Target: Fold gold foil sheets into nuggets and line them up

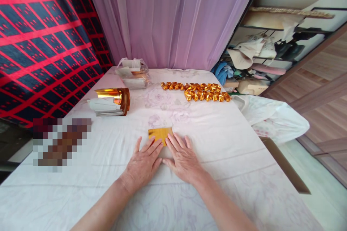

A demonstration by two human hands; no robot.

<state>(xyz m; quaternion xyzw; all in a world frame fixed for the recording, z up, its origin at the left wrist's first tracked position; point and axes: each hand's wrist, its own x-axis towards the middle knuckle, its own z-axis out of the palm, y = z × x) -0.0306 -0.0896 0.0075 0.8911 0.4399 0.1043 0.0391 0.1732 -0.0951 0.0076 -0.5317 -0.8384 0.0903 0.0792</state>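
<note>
I see my left hand (143, 164) and right hand (183, 158) flat, pressing 1 gold paper (160, 134), apparently under the fingertips, gripping nothing.

A shiny gold rectangular foil sheet (159, 133) is gleaming on the white surface with its pale floral print (217, 140). Beyond the sheet, folded gold foil pieces (197, 91) are glinting; behind them a plain lilac curtain (173, 18) is hanging, left of it a red-and-navy checked cloth (40, 43).

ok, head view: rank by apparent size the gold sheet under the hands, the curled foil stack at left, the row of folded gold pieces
1. row of folded gold pieces, widest spread though farthest away
2. curled foil stack
3. gold sheet, smallest, but both hands cover its near part, so its full size is unsure
</note>
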